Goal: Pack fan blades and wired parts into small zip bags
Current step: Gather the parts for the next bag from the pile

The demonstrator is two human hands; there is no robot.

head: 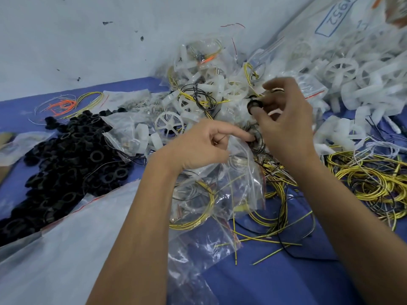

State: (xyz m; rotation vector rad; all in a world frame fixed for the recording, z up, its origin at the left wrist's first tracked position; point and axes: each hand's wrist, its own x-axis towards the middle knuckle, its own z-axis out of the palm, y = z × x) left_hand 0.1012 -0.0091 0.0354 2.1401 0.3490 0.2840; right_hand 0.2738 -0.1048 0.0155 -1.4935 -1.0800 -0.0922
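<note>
zip bags (240, 183): clear glossy plastic | fan blades (169, 123): white translucent plastic | rings (66, 155): matt black

Both hands raised close together, left (204, 146) and right (284, 119) fingers curled, pinching.

1. A large clear plastic bag (343, 29), lying behind the heap of white plastic fan wheels (343, 69), bears a blue-outlined box with upside-down digits, seemingly "2561".
2. No other lettering is legible.

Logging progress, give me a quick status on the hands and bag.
Right hand pinches black ring part. Left hand holds zip bag mouth. Tangled yellow wires underneath.
</note>
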